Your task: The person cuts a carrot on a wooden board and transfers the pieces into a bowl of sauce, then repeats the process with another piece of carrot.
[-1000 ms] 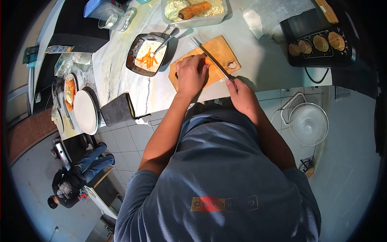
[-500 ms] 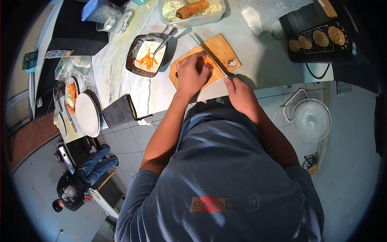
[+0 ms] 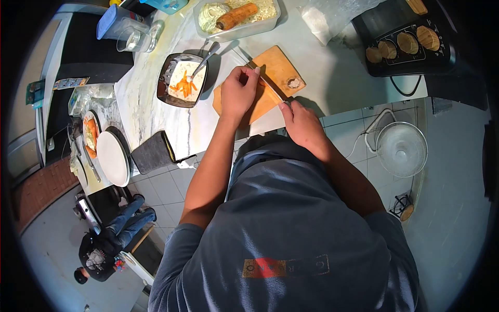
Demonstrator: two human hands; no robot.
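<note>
My right hand (image 3: 301, 122) is closed on the handle of a knife (image 3: 270, 87), whose blade slants up and left over a wooden cutting board (image 3: 280, 65). My left hand (image 3: 240, 92) is over the board's left part, fingertips close together at the blade; what they hold, if anything, is too small to tell. A bit of orange food shows beside the blade. Left of the board stands a dark square bowl (image 3: 162, 83) with white sauce, orange strips (image 3: 183, 86) and a spoon (image 3: 208, 56). A small pale heap (image 3: 294, 83) lies on the board's right corner.
A plastic tub (image 3: 236, 34) with a carrot (image 3: 237, 16) is at the back. A plastic bag (image 3: 325, 21) lies near a black appliance (image 3: 410, 57) bearing round pieces. A white plate (image 3: 113, 158) and a dark cloth (image 3: 153, 153) are at left. Another person (image 3: 101, 253) is at lower left.
My left hand has lifted its fingers from the board's middle toward the blade, and they are pinched closer. The counter and its items appear shifted slightly left in the view.
</note>
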